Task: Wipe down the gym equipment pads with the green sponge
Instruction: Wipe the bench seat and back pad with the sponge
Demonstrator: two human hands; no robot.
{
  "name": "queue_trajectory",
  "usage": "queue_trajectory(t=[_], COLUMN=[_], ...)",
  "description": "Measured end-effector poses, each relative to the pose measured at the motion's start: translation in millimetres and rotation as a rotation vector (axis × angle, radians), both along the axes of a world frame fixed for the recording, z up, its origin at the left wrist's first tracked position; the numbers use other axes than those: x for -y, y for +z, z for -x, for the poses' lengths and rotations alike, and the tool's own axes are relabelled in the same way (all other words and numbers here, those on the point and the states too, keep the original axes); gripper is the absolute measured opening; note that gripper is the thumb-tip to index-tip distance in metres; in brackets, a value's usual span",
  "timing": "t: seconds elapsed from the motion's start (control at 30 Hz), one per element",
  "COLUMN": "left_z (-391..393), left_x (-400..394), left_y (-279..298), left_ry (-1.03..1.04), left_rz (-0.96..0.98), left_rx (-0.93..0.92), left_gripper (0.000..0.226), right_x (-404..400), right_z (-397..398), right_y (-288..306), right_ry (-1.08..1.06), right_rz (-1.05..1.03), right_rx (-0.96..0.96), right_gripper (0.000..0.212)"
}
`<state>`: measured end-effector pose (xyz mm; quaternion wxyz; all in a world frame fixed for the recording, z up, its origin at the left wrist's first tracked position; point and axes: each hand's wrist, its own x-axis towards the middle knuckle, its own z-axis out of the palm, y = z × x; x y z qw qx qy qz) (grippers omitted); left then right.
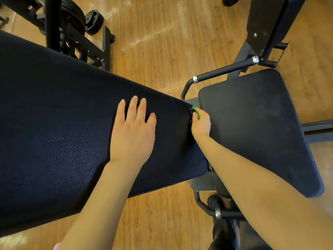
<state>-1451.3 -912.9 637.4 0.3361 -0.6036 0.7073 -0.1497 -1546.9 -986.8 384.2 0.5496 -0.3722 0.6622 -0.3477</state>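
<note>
a wooden plank floor with pale glare patches runs under everything. at top left a black steel frame stands by a stack of weight plates, with a smaller plate leaning just beside it. a black grip bar with silver collars curves at centre right.

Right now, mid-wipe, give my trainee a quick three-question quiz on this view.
1. True or false: the left hand lies flat on the long pad.
2. Which hand holds the sponge?
3. The sponge is at: A) the long pad's end edge, B) the seat pad's middle, C) the floor.

Key: 1 true. 2 the right hand, fingers curled round it. 3 A.
</note>
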Motion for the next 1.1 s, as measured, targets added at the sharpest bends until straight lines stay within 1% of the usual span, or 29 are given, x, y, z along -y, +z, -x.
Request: queue_trajectory(t=[0.27,0.47,0.63,0.7,0.87,1.0,1.1], left_z=[1,3,3,3,3,3,8], left_x=[0,0,0,-1,-1,-1,1], left_y=[-2,-2,-2,-3,-3,-5,-8], left_ry=[-0.003,-0.005,-0.006,-0.011,-0.01,0.001,0.012], left_rz=[0.012,0.016,0.025,0.029,0.037,0.026,0.019], left_rx=[0.009,0.006,-0.004,-0.002,0.0,0.007,-0.029], left_gripper=[0.047,0.047,0.046,0.046,0.045,0.045,0.041], right_x=[-84,-148,-169,-167,-164,-160,-157], right_z=[16,23,19,20,27,46,55], right_y=[-5,12,25,25,22,20,22], right_ry=[0.013,-0.011,-0.055,-0.046,0.038,0.211,0.299], right_rz=[0.061,0.005,-0.045,-0.051,-0.027,0.036,0.084], right_rx=[-0.041,-0.043,0.028,0.022,-0.045,-0.111,-0.148], right_gripper=[0.034,0.034,0.037,0.038,0.04,0.039,0.038])
